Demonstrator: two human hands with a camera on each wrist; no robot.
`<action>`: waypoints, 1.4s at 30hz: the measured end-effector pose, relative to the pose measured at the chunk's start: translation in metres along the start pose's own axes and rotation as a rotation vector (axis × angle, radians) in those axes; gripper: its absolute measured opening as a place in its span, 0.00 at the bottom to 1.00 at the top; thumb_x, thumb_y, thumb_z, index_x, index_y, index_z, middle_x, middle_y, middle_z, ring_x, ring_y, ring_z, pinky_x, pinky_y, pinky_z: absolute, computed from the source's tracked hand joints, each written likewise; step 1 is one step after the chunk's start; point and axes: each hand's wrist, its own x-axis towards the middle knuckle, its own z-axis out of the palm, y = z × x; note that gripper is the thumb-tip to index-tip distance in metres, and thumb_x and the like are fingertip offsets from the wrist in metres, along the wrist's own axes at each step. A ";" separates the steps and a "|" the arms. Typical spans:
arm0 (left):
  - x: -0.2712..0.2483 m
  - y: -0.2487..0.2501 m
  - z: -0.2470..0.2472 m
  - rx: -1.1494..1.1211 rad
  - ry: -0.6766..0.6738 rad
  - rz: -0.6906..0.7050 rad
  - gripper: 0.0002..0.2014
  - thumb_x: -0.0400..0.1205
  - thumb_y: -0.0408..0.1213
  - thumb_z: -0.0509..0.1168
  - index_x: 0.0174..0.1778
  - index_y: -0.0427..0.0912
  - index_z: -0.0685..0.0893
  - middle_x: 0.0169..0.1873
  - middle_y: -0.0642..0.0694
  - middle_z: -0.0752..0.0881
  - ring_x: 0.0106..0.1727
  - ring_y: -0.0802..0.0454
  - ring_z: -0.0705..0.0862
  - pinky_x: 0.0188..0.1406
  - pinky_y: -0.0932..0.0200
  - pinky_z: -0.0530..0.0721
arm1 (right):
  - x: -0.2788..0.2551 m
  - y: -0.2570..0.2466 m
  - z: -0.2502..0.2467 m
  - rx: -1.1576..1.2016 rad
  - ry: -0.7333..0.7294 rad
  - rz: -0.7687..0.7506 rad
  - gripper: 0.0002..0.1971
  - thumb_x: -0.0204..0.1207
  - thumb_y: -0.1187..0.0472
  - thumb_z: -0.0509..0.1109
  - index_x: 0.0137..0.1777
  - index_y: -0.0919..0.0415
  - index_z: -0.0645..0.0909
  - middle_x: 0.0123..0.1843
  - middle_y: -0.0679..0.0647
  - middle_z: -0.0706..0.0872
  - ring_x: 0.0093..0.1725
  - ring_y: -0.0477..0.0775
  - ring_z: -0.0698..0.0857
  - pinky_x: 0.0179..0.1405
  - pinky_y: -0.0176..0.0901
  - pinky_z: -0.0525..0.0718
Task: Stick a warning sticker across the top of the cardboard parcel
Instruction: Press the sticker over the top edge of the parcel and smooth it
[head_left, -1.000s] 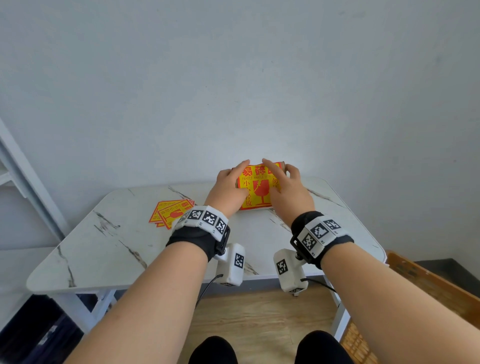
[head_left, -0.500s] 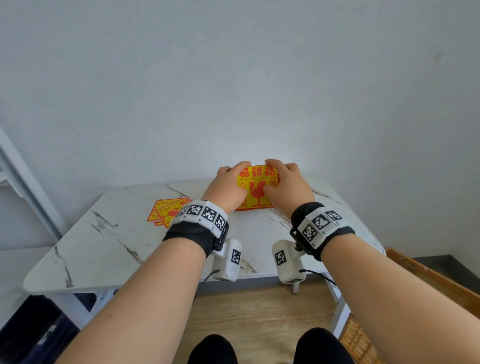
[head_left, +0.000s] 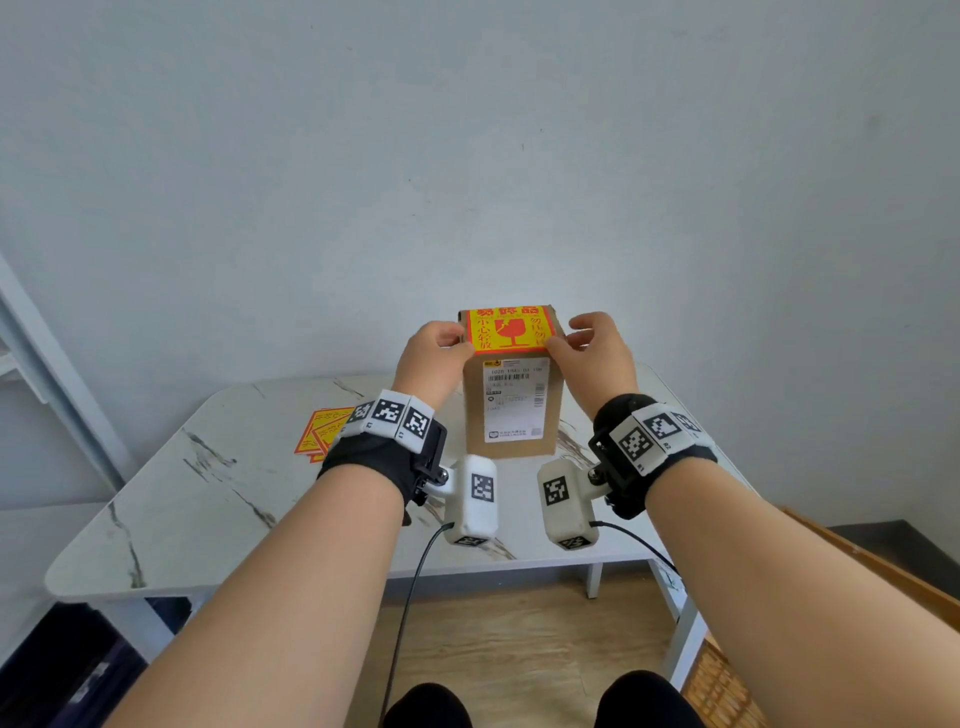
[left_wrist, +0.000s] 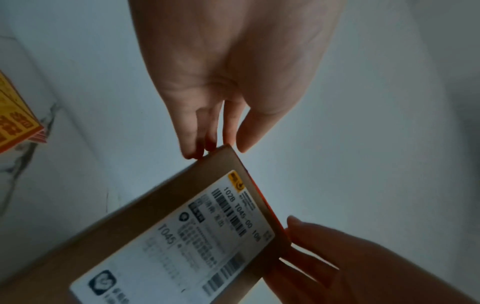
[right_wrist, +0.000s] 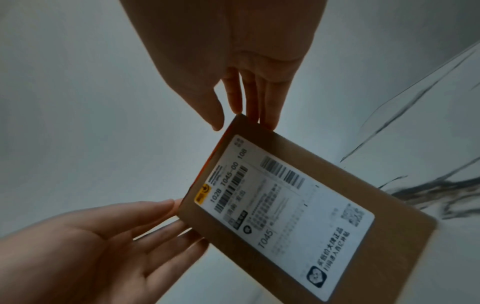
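White marble-look table (head_left: 218, 499) with dark veins, on white legs (head_left: 685, 639). Loose stack of yellow-and-red stickers (head_left: 322, 434) lying flat at the table's left, seen also at the left edge of the left wrist view (left_wrist: 15, 123). Plain pale wall (head_left: 467, 156) behind. White frame (head_left: 57, 374) slanting at far left. Wood floor (head_left: 519, 634) below the table. Brown wooden piece (head_left: 857, 561) low at right.
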 end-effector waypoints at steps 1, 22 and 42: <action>0.000 0.000 0.001 0.029 -0.033 0.000 0.20 0.82 0.33 0.62 0.71 0.41 0.77 0.71 0.43 0.80 0.70 0.46 0.80 0.72 0.44 0.77 | 0.000 0.000 0.003 -0.001 -0.030 0.001 0.19 0.80 0.57 0.66 0.69 0.59 0.74 0.60 0.53 0.84 0.52 0.52 0.84 0.45 0.40 0.78; 0.025 -0.057 0.040 0.372 -0.171 -0.170 0.23 0.86 0.47 0.53 0.78 0.48 0.65 0.65 0.42 0.84 0.58 0.36 0.87 0.59 0.42 0.86 | 0.031 0.041 0.044 -0.272 -0.258 0.216 0.24 0.85 0.52 0.58 0.78 0.60 0.65 0.68 0.60 0.84 0.64 0.62 0.84 0.54 0.50 0.80; 0.079 -0.086 0.058 0.370 -0.105 -0.197 0.23 0.86 0.41 0.57 0.77 0.40 0.68 0.73 0.38 0.76 0.68 0.38 0.80 0.61 0.52 0.77 | 0.085 0.060 0.085 -0.347 -0.247 0.240 0.27 0.83 0.55 0.60 0.79 0.62 0.61 0.70 0.64 0.80 0.65 0.66 0.83 0.59 0.55 0.83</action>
